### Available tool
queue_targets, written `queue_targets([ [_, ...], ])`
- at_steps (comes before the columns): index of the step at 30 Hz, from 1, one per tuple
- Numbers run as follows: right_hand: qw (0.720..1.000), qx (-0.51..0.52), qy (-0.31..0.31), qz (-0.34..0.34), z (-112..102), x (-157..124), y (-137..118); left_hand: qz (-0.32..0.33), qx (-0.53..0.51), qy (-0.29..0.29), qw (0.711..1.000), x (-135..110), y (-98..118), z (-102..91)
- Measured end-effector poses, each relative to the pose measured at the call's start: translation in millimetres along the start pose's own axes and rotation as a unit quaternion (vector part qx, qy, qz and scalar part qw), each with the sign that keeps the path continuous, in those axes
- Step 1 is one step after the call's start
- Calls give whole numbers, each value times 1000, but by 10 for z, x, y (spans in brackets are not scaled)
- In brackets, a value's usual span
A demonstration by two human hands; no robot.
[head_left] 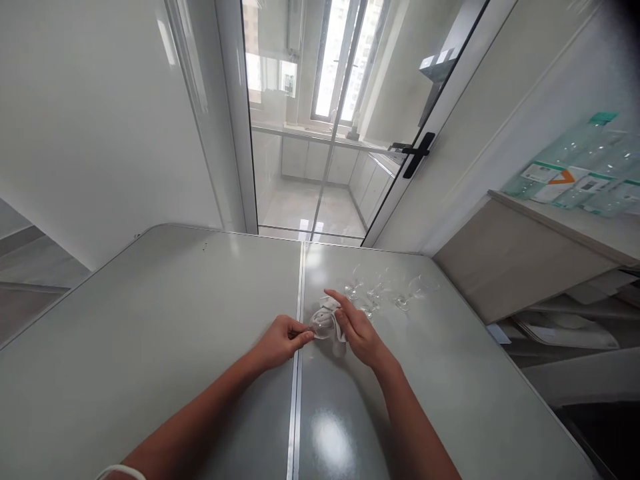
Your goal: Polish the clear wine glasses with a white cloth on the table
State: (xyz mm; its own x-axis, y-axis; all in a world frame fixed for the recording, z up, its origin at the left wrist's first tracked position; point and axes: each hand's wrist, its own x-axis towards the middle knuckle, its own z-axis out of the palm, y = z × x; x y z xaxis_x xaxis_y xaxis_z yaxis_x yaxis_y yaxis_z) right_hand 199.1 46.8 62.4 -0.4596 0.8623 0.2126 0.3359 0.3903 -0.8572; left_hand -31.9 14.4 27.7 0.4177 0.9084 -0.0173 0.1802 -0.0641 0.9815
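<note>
My left hand [285,342] is closed, its thumb and fingers pinching the stem end of a clear glass [323,327]. The glass is held sideways just right of the table's seam, its bowl towards my right hand. A white cloth [330,305] is bunched at the mouth of the bowl and seems to reach inside it. My right hand [361,337] presses against the cloth from the right, index finger stretched out; part of its grip is hidden. Beyond the right hand, several clear stemmed glasses [401,302] stand on the table.
The grey-green table [165,320] has a metal strip [296,400] down its middle. Behind it is a glass door [330,167] with a black handle [419,155]. At right, a cabinet [545,253] bears several clear green-capped bottles [575,177].
</note>
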Motion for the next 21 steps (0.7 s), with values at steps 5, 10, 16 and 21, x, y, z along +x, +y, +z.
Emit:
queue_targets([
  [5, 981, 183, -22, 57, 44, 3, -70, 33, 90, 27, 995, -18, 61, 31],
  [10, 992, 123, -35, -7, 28, -1, 2, 19, 73, 22, 997, -36, 161, 0],
  [16, 998, -12, 1, -69, 70, 3, 130, 35, 121, 63, 990, -49, 154, 28],
  [21, 998, -11, 27, -59, 182, 22, 113, 146, 314, 153, 926, -39, -55, 16],
])
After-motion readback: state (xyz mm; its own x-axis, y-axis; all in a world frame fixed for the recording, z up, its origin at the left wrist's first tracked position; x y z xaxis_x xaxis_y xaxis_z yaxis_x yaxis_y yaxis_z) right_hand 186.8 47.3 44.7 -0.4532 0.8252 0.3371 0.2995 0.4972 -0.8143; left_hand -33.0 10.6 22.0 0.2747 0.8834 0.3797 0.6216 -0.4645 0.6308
